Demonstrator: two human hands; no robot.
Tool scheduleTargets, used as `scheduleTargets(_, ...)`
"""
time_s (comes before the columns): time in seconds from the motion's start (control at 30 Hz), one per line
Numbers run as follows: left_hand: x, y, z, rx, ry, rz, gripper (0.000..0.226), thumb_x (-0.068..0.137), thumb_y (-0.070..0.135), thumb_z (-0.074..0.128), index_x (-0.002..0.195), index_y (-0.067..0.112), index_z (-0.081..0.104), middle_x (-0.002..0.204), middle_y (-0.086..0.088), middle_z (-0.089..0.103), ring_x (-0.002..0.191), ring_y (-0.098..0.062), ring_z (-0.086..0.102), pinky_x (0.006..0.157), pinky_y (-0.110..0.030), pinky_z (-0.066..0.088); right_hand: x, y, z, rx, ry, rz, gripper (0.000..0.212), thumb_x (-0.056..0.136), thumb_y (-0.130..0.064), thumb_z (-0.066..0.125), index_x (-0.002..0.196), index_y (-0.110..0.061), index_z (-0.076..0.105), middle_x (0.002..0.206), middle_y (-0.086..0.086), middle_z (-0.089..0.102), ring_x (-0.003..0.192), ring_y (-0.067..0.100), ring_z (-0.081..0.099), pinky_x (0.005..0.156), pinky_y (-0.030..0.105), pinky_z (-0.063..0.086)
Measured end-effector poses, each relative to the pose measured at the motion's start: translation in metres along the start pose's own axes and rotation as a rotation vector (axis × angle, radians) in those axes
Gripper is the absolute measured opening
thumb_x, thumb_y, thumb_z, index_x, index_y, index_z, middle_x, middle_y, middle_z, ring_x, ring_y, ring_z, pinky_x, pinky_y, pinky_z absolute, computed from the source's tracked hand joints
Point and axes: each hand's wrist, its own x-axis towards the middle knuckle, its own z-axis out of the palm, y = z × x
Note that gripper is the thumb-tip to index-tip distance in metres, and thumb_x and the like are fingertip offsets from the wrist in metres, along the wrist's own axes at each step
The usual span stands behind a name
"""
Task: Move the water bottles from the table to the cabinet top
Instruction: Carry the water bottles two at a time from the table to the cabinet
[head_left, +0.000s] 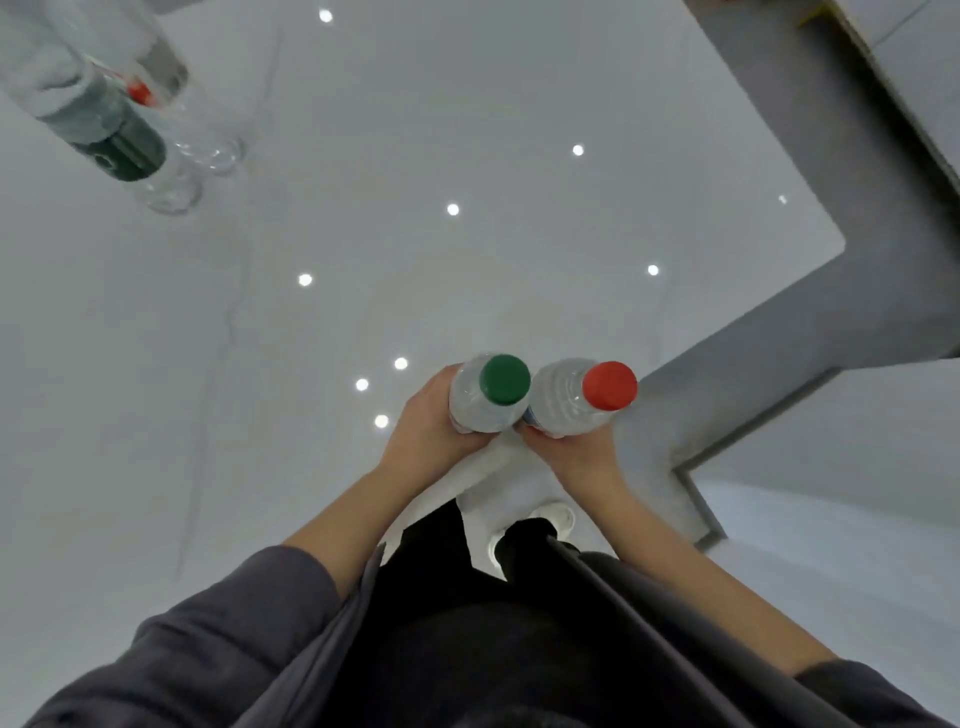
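far left: two blurred bottles (130, 130) standing on glossy white surface (467, 130) | left hand (426, 431) wrapped round green-capped bottle (483, 402), upright, cap above fingers | red-capped bottle (563, 402) just beside it, right hand (576, 452) gripping its lower body

Bright, even, cool light. Small round lamp reflections glare on the glossy white surface (467, 130). At its far left, two clear bottles (109, 124) are smeared and out of focus. Near its middle, the green-capped bottle (485, 402) and red-capped bottle (563, 408) look sharp. Wide-angle stretch shows towards the edges.
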Motion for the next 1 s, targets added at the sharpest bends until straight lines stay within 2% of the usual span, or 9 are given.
scheduleTargets(0.1, -0.004, 0.026, 0.050, 0.024, -0.095, 0.064, 0.043, 0.068, 0.031, 0.081, 0.100, 0.035, 0.052, 0.089, 0.027, 0.056, 0.085, 0.018, 0.054, 0.069, 0.002, 0.037, -0.016, 0.035, -0.046, 0.058, 0.087, 0.033, 0.027, 0.073, -0.017, 0.086, 0.080, -0.025, 0.061, 0.075, -0.014, 0.065, 0.066, -0.011, 0.060, 0.062, 0.008, 0.045)
scheduleTargets(0.2, -0.015, 0.047, 0.107, 0.036, -0.175, 0.101, 0.038, 0.069, 0.031, 0.082, 0.099, 0.028, 0.059, 0.090, 0.020, 0.063, 0.087, 0.015, 0.058, 0.070, -0.002, 0.040, -0.038, 0.073, -0.097, 0.122, 0.198, 0.039, 0.024, 0.075, -0.018, 0.084, 0.087, -0.023, 0.065, 0.080, -0.009, 0.069, 0.073, -0.004, 0.063, 0.068, 0.015, 0.050)
scheduleTargets(0.33, -0.033, 0.083, 0.187, 0.053, -0.265, 0.148, 0.034, 0.068, 0.025, 0.085, 0.093, 0.024, 0.061, 0.082, 0.020, 0.064, 0.081, 0.018, 0.058, 0.066, -0.001, 0.040, -0.071, 0.118, -0.165, 0.174, 0.320, 0.048, 0.021, 0.078, -0.014, 0.082, 0.094, -0.013, 0.067, 0.086, -0.001, 0.071, 0.079, -0.002, 0.065, 0.069, 0.012, 0.051)
scheduleTargets(0.47, -0.051, 0.119, 0.252, 0.081, -0.376, 0.260, 0.034, 0.068, 0.025, 0.085, 0.091, 0.023, 0.060, 0.083, 0.017, 0.066, 0.080, 0.008, 0.062, 0.067, -0.005, 0.044, -0.102, 0.159, -0.220, 0.254, 0.477, 0.103, 0.033, 0.076, -0.013, 0.083, 0.105, -0.013, 0.067, 0.095, -0.008, 0.071, 0.086, -0.008, 0.065, 0.073, 0.006, 0.048)
scheduleTargets(0.57, -0.061, 0.145, 0.283, 0.088, -0.452, 0.332, 0.034, 0.069, 0.026, 0.085, 0.091, 0.022, 0.059, 0.083, 0.015, 0.066, 0.081, 0.008, 0.062, 0.068, -0.008, 0.047, -0.120, 0.180, -0.246, 0.317, 0.596, 0.155, 0.041, 0.075, -0.011, 0.084, 0.111, -0.009, 0.065, 0.095, -0.009, 0.071, 0.086, -0.009, 0.065, 0.071, 0.005, 0.047)
scheduleTargets(0.67, -0.065, 0.176, 0.301, 0.076, -0.494, 0.417, 0.035, 0.069, 0.023, 0.085, 0.092, 0.021, 0.059, 0.082, 0.017, 0.064, 0.080, 0.013, 0.061, 0.067, -0.005, 0.044, -0.133, 0.187, -0.264, 0.366, 0.720, 0.173, 0.051, 0.072, -0.020, 0.087, 0.116, -0.015, 0.062, 0.103, -0.009, 0.072, 0.095, 0.000, 0.068, 0.076, 0.013, 0.051)
scheduleTargets(0.77, -0.059, 0.207, 0.312, 0.053, -0.506, 0.475, 0.036, 0.069, 0.026, 0.085, 0.094, 0.019, 0.061, 0.086, 0.013, 0.067, 0.082, 0.007, 0.063, 0.067, -0.007, 0.045, -0.140, 0.176, -0.284, 0.461, 0.830, 0.151, 0.058, 0.072, -0.019, 0.087, 0.121, -0.021, 0.057, 0.108, -0.012, 0.070, 0.098, 0.002, 0.068, 0.080, 0.019, 0.054)
scheduleTargets(0.87, -0.049, 0.250, 0.315, 0.021, -0.514, 0.530, 0.044, 0.068, 0.027, 0.086, 0.104, 0.017, 0.063, 0.095, 0.010, 0.070, 0.088, 0.007, 0.063, 0.070, -0.006, 0.046, -0.140, 0.152, -0.313, 0.522, 0.927, 0.072, 0.057, 0.073, -0.015, 0.086, 0.120, -0.024, 0.056, 0.107, -0.013, 0.070, 0.097, 0.002, 0.068, 0.081, 0.020, 0.055)
scheduleTargets(1.0, -0.036, 0.319, 0.307, -0.041, -0.535, 0.629, 0.048, 0.068, 0.024, 0.087, 0.108, 0.022, 0.060, 0.099, 0.014, 0.069, 0.091, 0.005, 0.065, 0.075, -0.012, 0.051, -0.133, 0.111, -0.356, 0.515, 1.030, -0.045, 0.056, 0.072, -0.016, 0.087, 0.115, -0.030, 0.054, 0.104, -0.017, 0.069, 0.097, 0.002, 0.068, 0.085, 0.023, 0.055)
